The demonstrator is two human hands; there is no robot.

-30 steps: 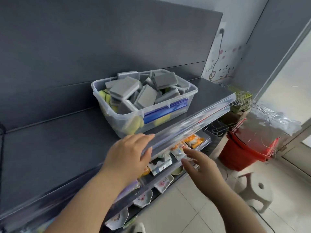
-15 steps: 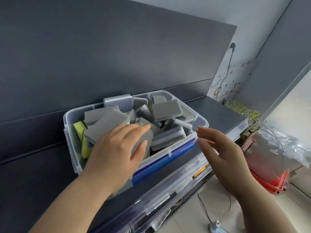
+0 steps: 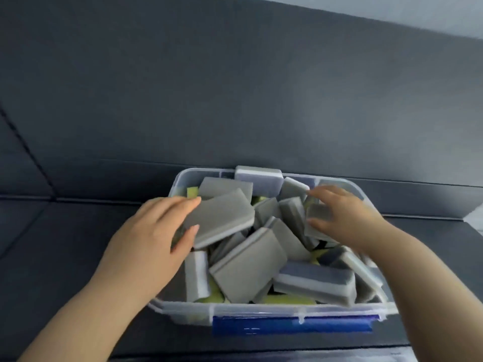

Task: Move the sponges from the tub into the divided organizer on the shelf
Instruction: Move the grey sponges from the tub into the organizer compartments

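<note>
A clear plastic tub (image 3: 183, 310) with a blue front clip (image 3: 291, 325) sits on the dark shelf, heaped with several grey, white-edged sponges (image 3: 248, 267) and some yellow-green ones. My left hand (image 3: 151, 239) lies over the tub's left side, fingers and thumb closing around a large grey sponge (image 3: 222, 220) on top of the heap. My right hand (image 3: 345, 215) is at the tub's far right, fingers curled around a smaller grey sponge (image 3: 317, 212). The divided organizer is not in view.
The dark shelf board (image 3: 65, 244) spreads to the left of the tub and also shows to its right. A dark back panel (image 3: 235, 87) rises right behind the tub. The shelf's front edge runs along the bottom of the view.
The view has swung up and squared onto the tub. My left hand moved from the shelf's front edge onto a top sponge. My right hand rose from below the shelf into the tub.
</note>
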